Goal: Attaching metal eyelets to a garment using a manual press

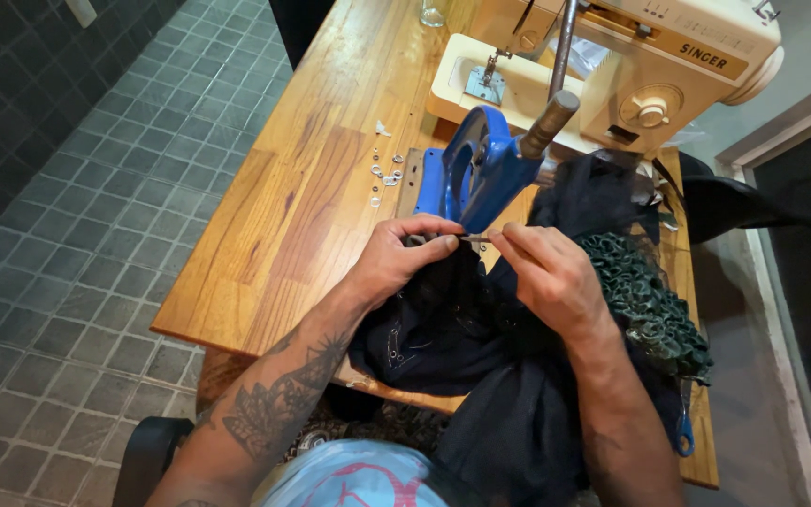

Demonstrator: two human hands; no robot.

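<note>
1. Dark navy fabric [481, 347] lies bunched on the near edge of the wooden table [265, 235], directly below both hands and spilling toward my lap.
2. I see the left hand [396, 258] pinching a fold of the fabric at its upper edge, fingers closed on it.
3. I see the right hand [551, 277] pinching a small metal piece [474, 239], too small to identify; its long axis appears to run left to right, between the two sets of fingertips.
4. Both hands meet just in front of the blue hand press [476, 174]; the press lies straight ahead of the fingertips, about equally near to each hand.
5. Count: one press, one sewing machine [631, 66], one dark green ruffled piece [645, 300], roughly ten loose eyelets [385, 174] left of the press.
</note>
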